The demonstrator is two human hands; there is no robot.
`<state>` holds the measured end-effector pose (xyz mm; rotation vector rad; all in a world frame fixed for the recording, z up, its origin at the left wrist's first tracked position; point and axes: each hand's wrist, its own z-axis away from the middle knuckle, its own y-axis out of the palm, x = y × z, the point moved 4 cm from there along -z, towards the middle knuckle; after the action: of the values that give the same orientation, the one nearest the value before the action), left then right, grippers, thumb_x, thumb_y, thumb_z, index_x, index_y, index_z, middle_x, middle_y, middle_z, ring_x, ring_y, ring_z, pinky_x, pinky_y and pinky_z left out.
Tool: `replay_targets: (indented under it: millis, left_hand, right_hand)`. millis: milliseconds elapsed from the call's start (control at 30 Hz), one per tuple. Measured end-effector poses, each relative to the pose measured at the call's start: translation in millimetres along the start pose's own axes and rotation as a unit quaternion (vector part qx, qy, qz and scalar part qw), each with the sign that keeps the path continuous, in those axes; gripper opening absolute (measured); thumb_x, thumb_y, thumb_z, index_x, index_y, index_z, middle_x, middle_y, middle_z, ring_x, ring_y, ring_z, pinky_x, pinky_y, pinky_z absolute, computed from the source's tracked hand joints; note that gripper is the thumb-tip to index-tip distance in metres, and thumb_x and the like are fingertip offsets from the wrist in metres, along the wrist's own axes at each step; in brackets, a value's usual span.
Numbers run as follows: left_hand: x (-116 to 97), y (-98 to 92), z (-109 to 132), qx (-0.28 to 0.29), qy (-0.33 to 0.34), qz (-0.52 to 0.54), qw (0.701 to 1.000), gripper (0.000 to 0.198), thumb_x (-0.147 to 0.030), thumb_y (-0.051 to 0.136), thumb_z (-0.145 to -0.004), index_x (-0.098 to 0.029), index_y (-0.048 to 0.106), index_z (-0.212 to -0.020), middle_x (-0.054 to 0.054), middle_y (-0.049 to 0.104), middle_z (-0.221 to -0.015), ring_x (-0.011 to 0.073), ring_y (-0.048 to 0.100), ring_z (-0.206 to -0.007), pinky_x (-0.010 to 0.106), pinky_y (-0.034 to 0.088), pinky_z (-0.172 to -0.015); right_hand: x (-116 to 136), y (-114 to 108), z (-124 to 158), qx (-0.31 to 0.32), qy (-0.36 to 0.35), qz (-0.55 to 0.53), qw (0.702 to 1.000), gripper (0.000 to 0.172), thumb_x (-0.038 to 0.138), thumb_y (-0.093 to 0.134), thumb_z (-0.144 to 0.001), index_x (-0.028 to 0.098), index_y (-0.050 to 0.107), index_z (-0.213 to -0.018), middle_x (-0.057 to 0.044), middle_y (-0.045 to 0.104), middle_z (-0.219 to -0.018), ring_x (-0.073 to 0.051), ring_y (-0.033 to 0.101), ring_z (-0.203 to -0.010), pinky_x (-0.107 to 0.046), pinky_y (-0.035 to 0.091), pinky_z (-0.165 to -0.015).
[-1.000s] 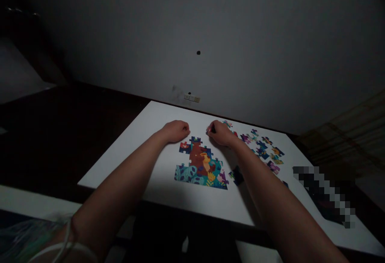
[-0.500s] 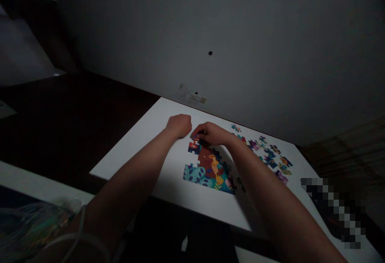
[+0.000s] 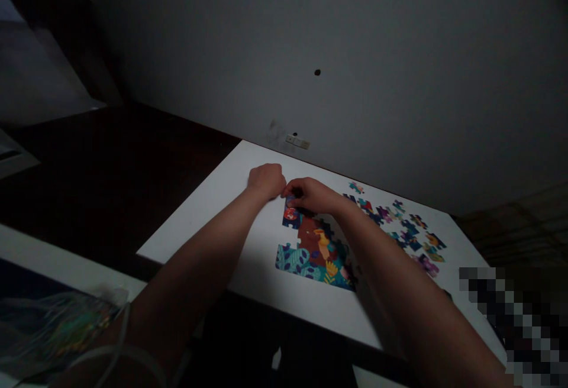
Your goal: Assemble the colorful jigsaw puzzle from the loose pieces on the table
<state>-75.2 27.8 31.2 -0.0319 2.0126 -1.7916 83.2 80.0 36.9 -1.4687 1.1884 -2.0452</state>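
A partly joined colourful jigsaw puzzle (image 3: 316,252) lies on a white board (image 3: 231,210). My right hand (image 3: 310,194) is curled over the puzzle's top left corner, its fingers pinched on a small puzzle piece (image 3: 290,202) that touches the joined part. My left hand (image 3: 267,180) rests as a closed fist on the board just left of it, almost touching the right hand; nothing shows in it. Several loose pieces (image 3: 402,225) are scattered to the right of the puzzle.
The board sits over a dark surface (image 3: 102,169) and reaches close to a grey wall (image 3: 310,51) with a small socket (image 3: 297,140). A clear plastic bag (image 3: 53,329) lies at the lower left. A blurred patch covers the lower right corner.
My right hand has moved left from the loose pieces to the puzzle's top left corner with a piece. The camera view has shifted slightly; my left fist has stayed in place.
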Motion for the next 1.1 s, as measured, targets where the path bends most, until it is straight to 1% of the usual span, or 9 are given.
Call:
replay_targets:
  millis: [167,300,367,567,667,733,800,900,1100]
  left_hand:
    - [0.7,-0.5,1.0,0.002,-0.003,-0.005,1.000,0.044,-0.024,0.055,-0.108,-0.015,0.087,-0.137,0.024,0.087,-0.136,0.0414,0.082,-0.129,0.048,0.063,-0.100]
    - [0.0,-1.9,3.5,0.004,0.011,-0.013,1.000,0.042,-0.027,0.054,-0.110,-0.017,0.087,-0.135,0.023,0.086,-0.138,0.0400,0.081,-0.128,0.047,0.062,-0.099]
    - [-2.0,-0.2,4.5,0.018,0.044,-0.005,0.999,0.040,-0.029,0.055,-0.111,-0.020,0.087,-0.132,0.020,0.087,-0.137,0.0383,0.081,-0.126,0.045,0.061,-0.098]
    - [-10.9,14.7,3.9,0.083,0.210,0.068,0.972,0.038,-0.045,0.066,-0.108,-0.023,0.086,-0.131,0.014,0.084,-0.130,0.0309,0.078,-0.114,0.041,0.058,-0.099]
    - [-7.4,20.9,1.5,0.098,0.236,0.083,0.963,0.053,-0.058,0.076,-0.101,-0.024,0.083,-0.141,0.016,0.078,-0.141,0.0337,0.075,-0.124,0.046,0.056,-0.109]
    - [-3.8,23.7,0.3,0.110,0.259,0.085,0.956,0.070,-0.064,0.086,-0.092,-0.027,0.078,-0.151,0.017,0.073,-0.151,0.0387,0.068,-0.140,0.052,0.051,-0.120]
    - [2.6,25.6,-2.9,0.115,0.254,0.083,0.957,0.075,-0.067,0.089,-0.089,-0.029,0.078,-0.153,0.017,0.071,-0.152,0.0418,0.065,-0.146,0.057,0.048,-0.124]
    - [10.3,26.9,-8.9,0.112,0.253,0.100,0.956,0.073,-0.068,0.089,-0.089,-0.030,0.080,-0.150,0.015,0.071,-0.149,0.0406,0.066,-0.141,0.057,0.049,-0.124]
    - [14.6,25.5,-13.0,0.095,0.242,0.137,0.956,0.064,-0.069,0.087,-0.085,-0.027,0.088,-0.133,0.014,0.075,-0.133,0.0351,0.073,-0.120,0.049,0.058,-0.110]
  right_hand:
    - [0.0,-1.8,2.9,-0.071,-0.028,0.099,0.992,0.031,0.017,0.094,-0.087,0.023,0.091,-0.118,-0.013,0.085,-0.126,-0.031,0.078,-0.118,-0.043,0.058,-0.108]
    - [-16.2,-13.5,24.5,-0.148,-0.001,0.082,0.986,0.019,0.031,0.075,-0.110,0.022,0.088,-0.120,-0.015,0.086,-0.125,-0.031,0.080,-0.115,-0.044,0.061,-0.104]
    - [-32.9,-26.0,48.1,-0.197,0.031,0.065,0.978,0.027,0.034,0.065,-0.116,0.021,0.087,-0.122,-0.016,0.087,-0.125,-0.032,0.081,-0.115,-0.043,0.062,-0.100]
    - [-91.6,-65.5,147.8,-0.281,0.138,0.092,0.945,0.029,0.037,0.065,-0.109,0.023,0.088,-0.119,-0.017,0.088,-0.127,-0.035,0.083,-0.111,-0.050,0.064,-0.102]
    - [-111.5,-75.6,189.3,-0.299,0.193,0.119,0.927,0.032,0.040,0.063,-0.110,0.023,0.089,-0.119,-0.017,0.089,-0.125,-0.036,0.082,-0.110,-0.050,0.063,-0.101]
    - [-119.5,-77.0,208.1,-0.305,0.218,0.137,0.917,0.034,0.039,0.061,-0.111,0.022,0.089,-0.121,-0.016,0.089,-0.124,-0.037,0.082,-0.111,-0.050,0.062,-0.101]
    - [-125.1,-75.2,220.6,-0.307,0.240,0.148,0.909,0.035,0.037,0.060,-0.112,0.022,0.089,-0.123,-0.016,0.089,-0.125,-0.037,0.082,-0.114,-0.048,0.061,-0.101]
    - [-130.5,-71.4,232.7,-0.301,0.270,0.155,0.902,0.036,0.038,0.058,-0.115,0.024,0.089,-0.126,-0.016,0.090,-0.127,-0.036,0.082,-0.117,-0.046,0.060,-0.101]
    - [-131.9,-76.5,252.6,-0.304,0.326,0.180,0.877,0.037,0.028,0.059,-0.113,0.025,0.088,-0.135,-0.018,0.087,-0.139,-0.039,0.080,-0.126,-0.046,0.059,-0.098]
